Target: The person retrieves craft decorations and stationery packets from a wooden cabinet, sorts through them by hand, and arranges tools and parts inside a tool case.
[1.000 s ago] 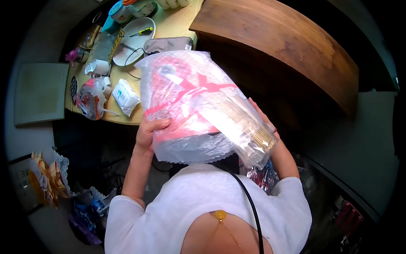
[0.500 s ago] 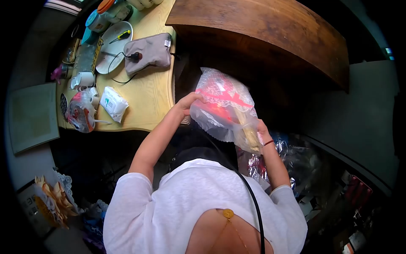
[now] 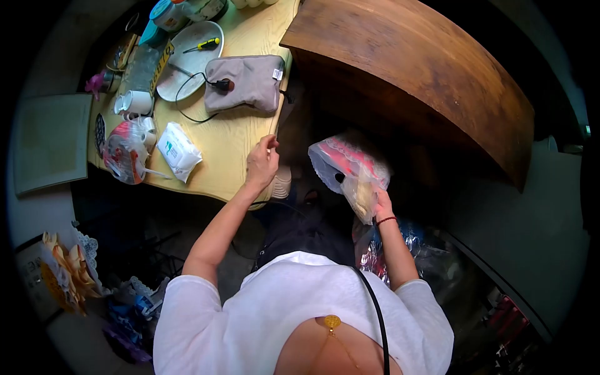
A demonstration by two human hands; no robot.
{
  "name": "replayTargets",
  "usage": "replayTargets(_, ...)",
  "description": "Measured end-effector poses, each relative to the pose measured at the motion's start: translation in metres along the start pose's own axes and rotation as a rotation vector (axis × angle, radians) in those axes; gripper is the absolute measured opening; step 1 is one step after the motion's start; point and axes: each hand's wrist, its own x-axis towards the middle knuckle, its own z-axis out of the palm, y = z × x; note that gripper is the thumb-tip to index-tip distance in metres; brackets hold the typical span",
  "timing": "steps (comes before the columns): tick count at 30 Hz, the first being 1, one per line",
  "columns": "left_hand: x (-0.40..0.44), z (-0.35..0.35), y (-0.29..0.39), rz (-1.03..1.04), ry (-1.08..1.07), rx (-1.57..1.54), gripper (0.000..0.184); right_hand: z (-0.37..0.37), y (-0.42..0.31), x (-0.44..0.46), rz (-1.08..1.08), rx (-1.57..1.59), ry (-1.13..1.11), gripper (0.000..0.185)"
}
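Observation:
My right hand (image 3: 383, 205) grips the lower right end of a clear plastic package (image 3: 350, 164) with pink and white lace-patterned contents and a pale bundle at its near end. The package hangs low, to the right of the pale wooden table (image 3: 231, 140). Empty, my left hand (image 3: 262, 164) is over the table's right edge, its fingers loosely bent and apart from the package. Beyond it on the table lies a grey cushioned pouch (image 3: 245, 81) with a black plug and cable on top.
White wipes pack (image 3: 179, 151), plastic-wrapped red item (image 3: 127, 150), white cup (image 3: 137, 102), and a plate (image 3: 190, 59) with a yellow screwdriver (image 3: 208, 44) are on the table. A brown wooden cabinet (image 3: 412, 69) stands at upper right. Shiny plastic bags (image 3: 431, 250) lie at lower right.
The package has moved down and away from my body, to the right of the table. My left hand has let go of it and moved left; my right hand still holds it.

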Motion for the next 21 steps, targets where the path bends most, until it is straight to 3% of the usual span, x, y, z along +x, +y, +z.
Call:
replayTargets(1, 0.002, -0.006, -0.004, 0.336, 0.159, 0.429, 0.042, -0.013, -0.001, 0.024, 0.004, -0.006, 0.001, 0.033)
replayTargets(4, 0.008, -0.010, -0.030, 0.451, 0.164, 0.571, 0.055, -0.017, -0.010, 0.070, -0.148, -0.069, 0.190, 0.020)
replayTargets(8, 0.001, -0.005, -0.064, 0.312, -0.013, 0.674, 0.067, -0.027, -0.024, 0.142, -0.249, -0.018, 0.282, 0.020)
replayTargets(12, 0.004, -0.009, -0.066, 0.272, -0.046, 0.658, 0.062, -0.048, -0.044, 0.223, -0.334, 0.094, 0.295, 0.025)
replayTargets(21, 0.008, -0.013, -0.075, 0.248, -0.067, 0.645, 0.058, -0.066, -0.076, 0.391, -0.405, 0.002, 0.301, 0.026)
